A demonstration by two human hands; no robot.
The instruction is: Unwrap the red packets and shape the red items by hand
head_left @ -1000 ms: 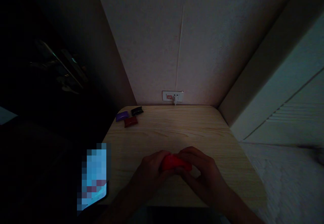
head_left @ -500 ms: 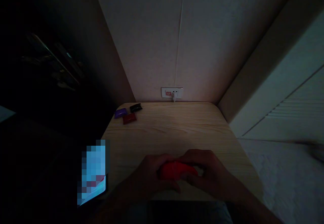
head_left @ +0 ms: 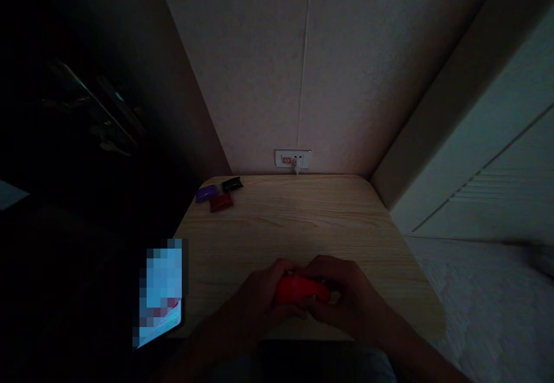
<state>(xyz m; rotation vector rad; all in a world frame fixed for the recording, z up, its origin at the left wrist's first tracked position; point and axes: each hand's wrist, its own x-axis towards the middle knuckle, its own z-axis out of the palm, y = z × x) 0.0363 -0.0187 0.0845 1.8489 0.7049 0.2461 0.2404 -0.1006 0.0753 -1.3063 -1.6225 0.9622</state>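
A soft-looking red lump of modelling clay [head_left: 291, 289] is held between both hands above the near part of the table. My left hand [head_left: 264, 293] is curled around its left end, thumb on the near side. With fingers over the far side and thumb in front, my right hand [head_left: 341, 290] grips the narrower right end, which bends downward. The fingers partly hide the clay, and the light is dim.
Purple [head_left: 206, 194], black [head_left: 232, 184] and dark red [head_left: 221, 202] packets lie at the far left of the wooden table [head_left: 303, 216]. A lit screen [head_left: 167, 308], partly blurred, stands at the left edge. A plug sits in the wall socket [head_left: 292, 158].
The right part of the red clay has become narrower and more bent as my fingers work it. Both hands stay in nearly the same place. The packets have not moved.
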